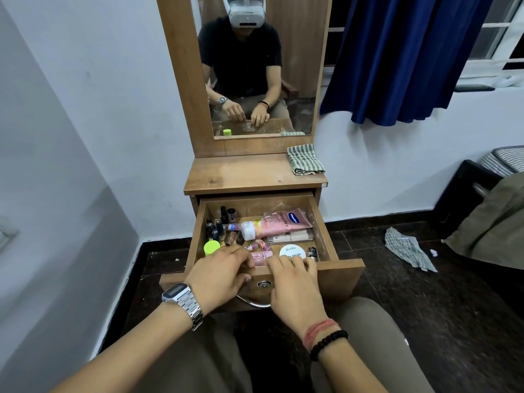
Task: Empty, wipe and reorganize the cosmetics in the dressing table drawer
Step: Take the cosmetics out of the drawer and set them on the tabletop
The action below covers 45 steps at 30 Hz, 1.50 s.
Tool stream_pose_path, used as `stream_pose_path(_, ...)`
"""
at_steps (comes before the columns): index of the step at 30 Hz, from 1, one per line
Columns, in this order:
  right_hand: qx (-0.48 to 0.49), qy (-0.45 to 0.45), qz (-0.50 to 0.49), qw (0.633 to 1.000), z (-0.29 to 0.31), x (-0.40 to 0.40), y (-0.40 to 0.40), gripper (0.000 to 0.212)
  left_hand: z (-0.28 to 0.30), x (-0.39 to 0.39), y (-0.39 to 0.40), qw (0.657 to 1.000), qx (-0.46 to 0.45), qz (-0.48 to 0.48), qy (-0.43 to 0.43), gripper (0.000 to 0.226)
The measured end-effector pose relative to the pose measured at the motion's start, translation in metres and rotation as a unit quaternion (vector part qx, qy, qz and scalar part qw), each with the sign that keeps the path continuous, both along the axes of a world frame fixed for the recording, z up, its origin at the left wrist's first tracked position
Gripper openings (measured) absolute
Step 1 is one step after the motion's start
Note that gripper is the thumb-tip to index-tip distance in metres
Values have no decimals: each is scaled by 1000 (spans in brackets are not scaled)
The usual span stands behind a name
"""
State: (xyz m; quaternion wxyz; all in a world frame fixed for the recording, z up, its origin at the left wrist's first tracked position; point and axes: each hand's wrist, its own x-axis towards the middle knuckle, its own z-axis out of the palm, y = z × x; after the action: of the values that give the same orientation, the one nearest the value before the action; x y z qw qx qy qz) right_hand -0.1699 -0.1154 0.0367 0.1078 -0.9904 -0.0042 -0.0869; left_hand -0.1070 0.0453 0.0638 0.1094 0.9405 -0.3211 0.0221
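The dressing table drawer point(340, 269) stands pulled out and holds cosmetics. Inside lie a pink tube point(286, 219), a pink bottle with a white cap point(261, 228), several small dark nail polish bottles point(215, 225), a lime green cap point(211, 247) and a round white jar point(292, 251). My left hand point(218, 276) grips the drawer's front edge, fingers over the rim and thumb on the front face. My right hand point(295, 290) curls its fingers over the same rim, just in front of the white jar. A folded striped cloth point(304, 160) lies on the table top point(241, 174) at the right.
A mirror point(255, 66) rises behind the table top. A metal handle point(252, 303) and lock point(263, 284) sit on the drawer front between my hands. A checked cloth point(408, 251) lies on the dark floor at the right, near a bed point(496, 217). A blue curtain point(411, 52) hangs above.
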Motion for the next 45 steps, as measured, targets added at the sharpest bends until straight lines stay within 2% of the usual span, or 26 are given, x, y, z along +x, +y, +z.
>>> stream_pose_path(6,45,62,19,997,6,11,-11,36,6,0,-6,999,29,5,21,19)
stream_pose_path(9,75,81,27,994,8,15,-17,36,15,9,-14,998,47,19,30,34)
stream_pose_path(13,97,58,37,993,7,14,-24,35,15,38,-39,999,24,40,5,23)
stream_pose_path(17,126,71,64,987,13,15,-33,36,-3,81,-69,996,59,67,-24,46)
stream_pose_path(22,235,126,79,961,19,20,-52,35,-24,119,-92,988,121,90,34,68)
stream_pose_path(27,229,81,48,969,16,24,-48,25,-40,128,-95,981,169,94,12,65)
stream_pose_path(29,207,55,28,976,13,26,-46,21,-39,128,-92,983,161,92,0,64)
stream_pose_path(31,226,48,13,973,13,27,-45,22,-35,125,-89,987,136,90,8,66)
stream_pose_path(35,359,27,-41,932,15,28,-46,20,-19,110,-81,997,24,77,13,70)
stream_pose_path(38,429,-29,-104,897,15,34,-49,51,0,94,-80,993,-118,14,16,74)
stream_pose_path(40,497,-39,-103,861,18,43,-54,61,10,83,-84,988,-150,-36,-1,73)
stream_pose_path(42,604,-22,-72,793,22,55,-58,43,16,75,-89,987,-136,-78,-26,73)
stream_pose_path(43,631,-25,-76,771,22,63,-61,37,18,74,-91,988,-123,-92,-29,75)
stream_pose_path(45,625,-49,-104,772,22,70,-67,34,20,75,-94,986,-123,-109,2,68)
